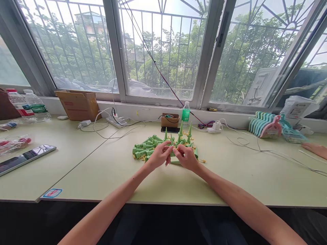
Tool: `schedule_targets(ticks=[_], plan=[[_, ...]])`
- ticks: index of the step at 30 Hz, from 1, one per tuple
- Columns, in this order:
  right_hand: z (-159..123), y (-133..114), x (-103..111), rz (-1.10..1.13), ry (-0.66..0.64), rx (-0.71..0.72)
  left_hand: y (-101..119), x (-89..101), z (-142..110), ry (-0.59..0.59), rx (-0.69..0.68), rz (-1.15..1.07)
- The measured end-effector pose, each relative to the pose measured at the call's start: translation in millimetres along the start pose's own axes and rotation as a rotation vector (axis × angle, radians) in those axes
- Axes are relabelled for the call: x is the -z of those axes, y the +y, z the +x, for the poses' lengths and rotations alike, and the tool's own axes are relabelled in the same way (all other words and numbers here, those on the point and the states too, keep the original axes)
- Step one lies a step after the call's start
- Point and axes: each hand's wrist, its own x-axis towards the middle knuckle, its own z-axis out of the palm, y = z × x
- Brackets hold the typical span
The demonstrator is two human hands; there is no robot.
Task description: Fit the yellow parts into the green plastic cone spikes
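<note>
My left hand point(159, 153) is closed around a green plastic spike point(172, 140), its pointed end upward. My right hand point(187, 156) meets it from the other side, fingertips pinched at a small yellow plastic piece point(175, 148), mostly hidden by the fingers. Around and behind both hands lies a pile of green spikes and hollow green tubes point(141, 153). A few spikes stand upright at the back, among them a tall spike point(181, 132) with yellow parts near its base. One loose yellow part point(202, 161) lies to the right of my right hand.
Behind the pile are a small brown box point(170, 120), a dark phone point(170, 129) and a green-labelled bottle point(186, 114). White cables point(258, 149) cross the table's right side. Pastel hangers point(264, 125) and another person's hand point(315, 149) are far right; a carton point(78, 104) stands left.
</note>
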Motion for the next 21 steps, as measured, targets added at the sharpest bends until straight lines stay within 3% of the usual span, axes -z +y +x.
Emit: schedule_targets(ticks=[6, 14, 21], plan=[[4.1, 9.0, -1.6, -0.037, 0.075, -0.052, 1.0, -2.1, -4.2, 0.112, -0.068, 0.198], [5.2, 12.4, -1.2, -0.048, 0.069, -0.047, -0.9, -0.3, -5.9, 0.074, -0.243, 0.613], [8.4, 14.8, 5.9, -0.079, 0.183, -0.070, -5.9, 3.3, -10.0, 0.020, -0.362, 0.972]])
